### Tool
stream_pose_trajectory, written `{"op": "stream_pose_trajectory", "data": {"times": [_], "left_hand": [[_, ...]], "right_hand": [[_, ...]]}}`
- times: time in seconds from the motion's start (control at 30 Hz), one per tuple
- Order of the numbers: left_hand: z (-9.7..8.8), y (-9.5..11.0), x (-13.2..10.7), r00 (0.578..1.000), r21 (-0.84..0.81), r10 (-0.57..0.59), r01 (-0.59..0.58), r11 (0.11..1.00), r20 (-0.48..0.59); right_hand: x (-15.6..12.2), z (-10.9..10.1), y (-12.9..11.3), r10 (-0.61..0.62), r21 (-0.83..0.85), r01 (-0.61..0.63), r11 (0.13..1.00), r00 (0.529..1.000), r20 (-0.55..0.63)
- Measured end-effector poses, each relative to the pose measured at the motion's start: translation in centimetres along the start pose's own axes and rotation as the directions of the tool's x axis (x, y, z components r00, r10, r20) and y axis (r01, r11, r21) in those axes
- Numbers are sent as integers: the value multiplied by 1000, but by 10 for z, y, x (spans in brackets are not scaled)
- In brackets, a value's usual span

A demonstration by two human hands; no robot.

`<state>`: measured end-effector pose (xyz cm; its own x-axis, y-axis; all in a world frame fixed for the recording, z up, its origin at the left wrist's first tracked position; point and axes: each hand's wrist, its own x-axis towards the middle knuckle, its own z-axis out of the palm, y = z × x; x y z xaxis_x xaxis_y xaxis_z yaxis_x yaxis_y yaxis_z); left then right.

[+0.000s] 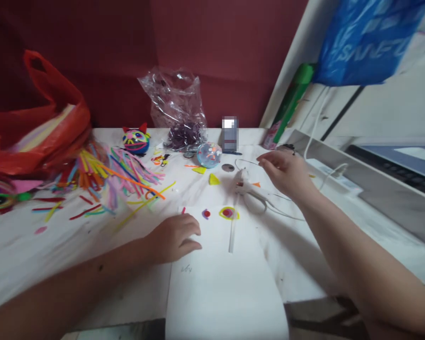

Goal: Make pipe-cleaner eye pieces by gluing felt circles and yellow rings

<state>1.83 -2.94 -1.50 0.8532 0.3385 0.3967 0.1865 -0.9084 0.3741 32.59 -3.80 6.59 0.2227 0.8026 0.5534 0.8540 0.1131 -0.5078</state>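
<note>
My left hand [177,237] rests on the left edge of a white sheet of paper [223,283], fingers curled down loosely, holding nothing. On the sheet lie a small red and purple piece [206,214], a yellow-ringed red piece [228,213] and a clear glue stick [232,236]. My right hand [286,171] hovers above the table, fingers loosely bent and apart, just right of a white glue gun [250,190]. It holds nothing that I can see.
A heap of coloured pipe cleaners [109,174] and a red plastic bag [35,132] fill the left. At the back stand a decorated cat ball [136,140], a clear bag [179,111] and a glittery ball [208,155]. A white cable [326,174] runs right, by a laptop [393,165].
</note>
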Motion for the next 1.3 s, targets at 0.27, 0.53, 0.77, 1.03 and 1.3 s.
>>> {"op": "stream_pose_trajectory", "data": {"times": [0.27, 0.53, 0.77, 1.03, 1.3], "left_hand": [[10, -3, -1, 995, 55, 81, -84, 995, 50], [11, 0, 0, 995, 77, 81, -86, 993, 65], [14, -1, 0, 997, 142, 70, -72, 987, 20], [14, 2, 2, 1000, 96, 27, -25, 995, -13], [13, -5, 33, 899, 113, -434, 427, 897, 55]], "right_hand": [[-18, 30, 49, -3, -497, 317, 808, 845, 534], [-27, 44, 62, -7, -568, 258, 781, 914, 406], [-32, 18, 45, 125, -159, -93, 983, 971, 206], [-51, 6, 0, 111, 179, -301, 937, 740, 663], [-60, 17, -1, 111, 258, -350, 901, 759, 642]]}}
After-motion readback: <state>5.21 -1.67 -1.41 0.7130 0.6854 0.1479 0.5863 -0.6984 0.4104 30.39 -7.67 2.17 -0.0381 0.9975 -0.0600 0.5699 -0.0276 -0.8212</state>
